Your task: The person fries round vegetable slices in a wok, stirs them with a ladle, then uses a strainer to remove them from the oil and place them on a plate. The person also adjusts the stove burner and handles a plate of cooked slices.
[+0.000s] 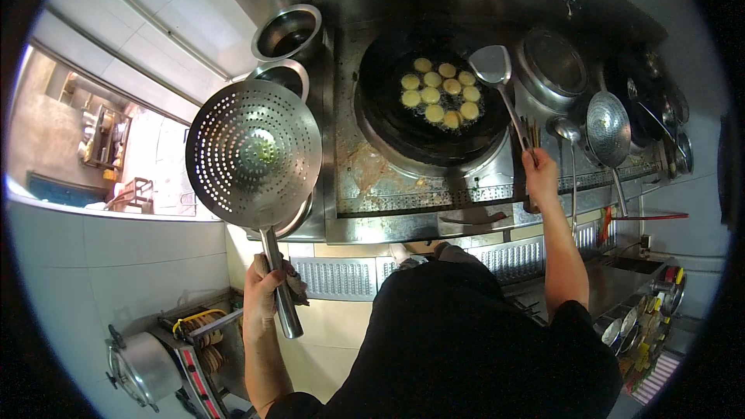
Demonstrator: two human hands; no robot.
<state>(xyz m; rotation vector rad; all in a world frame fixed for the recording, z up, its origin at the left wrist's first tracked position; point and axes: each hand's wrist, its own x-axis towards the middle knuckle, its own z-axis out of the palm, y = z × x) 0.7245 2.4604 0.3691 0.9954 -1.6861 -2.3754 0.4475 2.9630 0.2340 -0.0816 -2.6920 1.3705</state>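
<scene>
Round golden pieces of food (432, 96) sit in bubbling oil at the middle of a black wok (384, 128) on the stove. My left hand (265, 288) grips the metal handle of a large perforated strainer (254, 151), raised left of the wok, and a dark cloth (298, 290) is bunched in the same hand. My right hand (540, 171) holds a wok spatula (492, 64) by its handle. The spatula's blade is over the right side of the wok, beside the food pieces. Whether it touches the wok I cannot tell.
Metal pots (289, 32) stand at the stove's left, partly behind the strainer. To the right are a round lidded pot (553, 67), a ladle (566, 128) and a second perforated ladle (609, 128). A knife-like tool (474, 219) lies along the front edge. A pressure cooker (145, 366) stands lower left.
</scene>
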